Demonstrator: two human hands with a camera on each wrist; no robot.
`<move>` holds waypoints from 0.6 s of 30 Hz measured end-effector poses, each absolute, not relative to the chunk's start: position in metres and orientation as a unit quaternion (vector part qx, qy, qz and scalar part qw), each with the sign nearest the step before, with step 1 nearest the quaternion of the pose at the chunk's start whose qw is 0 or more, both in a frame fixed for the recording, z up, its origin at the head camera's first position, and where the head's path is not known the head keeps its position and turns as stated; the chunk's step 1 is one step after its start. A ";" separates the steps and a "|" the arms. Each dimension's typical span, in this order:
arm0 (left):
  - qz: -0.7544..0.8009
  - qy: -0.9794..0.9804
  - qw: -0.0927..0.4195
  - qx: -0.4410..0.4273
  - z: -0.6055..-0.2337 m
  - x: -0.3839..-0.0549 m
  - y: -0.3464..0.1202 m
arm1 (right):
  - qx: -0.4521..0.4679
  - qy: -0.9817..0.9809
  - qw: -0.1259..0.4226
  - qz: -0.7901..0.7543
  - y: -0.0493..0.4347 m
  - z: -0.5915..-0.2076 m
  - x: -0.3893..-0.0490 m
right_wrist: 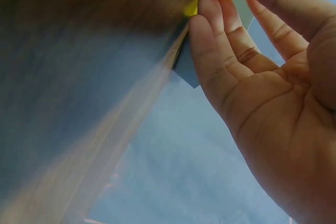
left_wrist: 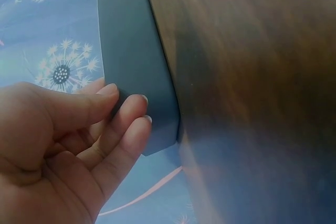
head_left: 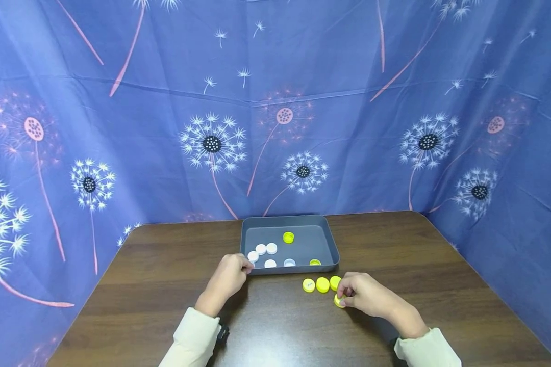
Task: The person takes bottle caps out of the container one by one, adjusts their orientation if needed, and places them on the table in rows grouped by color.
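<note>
Pinches a yellow bottle cap with the right hand, just nearside of three yellow caps, with the grey tray beyond and leftward. Holds the left hand at its near-left corner; cannot tell whether gripping.

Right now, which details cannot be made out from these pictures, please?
Head view: part of the pinched yellow bottle cap, hidden by the right hand.
Head view: the mark on the leftmost yellow bottle cap, too small to read.
Left wrist view: the inside of the gray tray, hidden by its outer wall.
Right wrist view: the pinched cap's full outline, cut off by the top edge.
</note>
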State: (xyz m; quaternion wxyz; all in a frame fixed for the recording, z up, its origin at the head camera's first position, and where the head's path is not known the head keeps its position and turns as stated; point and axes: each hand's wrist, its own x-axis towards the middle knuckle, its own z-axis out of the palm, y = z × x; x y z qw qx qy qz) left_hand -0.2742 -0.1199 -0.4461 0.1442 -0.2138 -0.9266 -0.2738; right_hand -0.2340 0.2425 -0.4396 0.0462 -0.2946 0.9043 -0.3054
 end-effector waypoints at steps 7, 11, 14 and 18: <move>-0.272 -0.927 0.147 -0.214 -0.443 -0.274 -0.119 | -0.288 0.904 0.049 -0.313 0.242 -0.438 -0.234; -0.269 -0.927 0.150 -0.213 -0.445 -0.274 -0.119 | -0.287 0.903 0.055 -0.315 0.242 -0.437 -0.233; -0.268 -0.926 0.155 -0.215 -0.446 -0.273 -0.119 | -0.285 0.902 0.060 -0.318 0.241 -0.437 -0.232; -0.270 -0.925 0.159 -0.217 -0.446 -0.272 -0.120 | -0.282 0.902 0.066 -0.319 0.241 -0.437 -0.231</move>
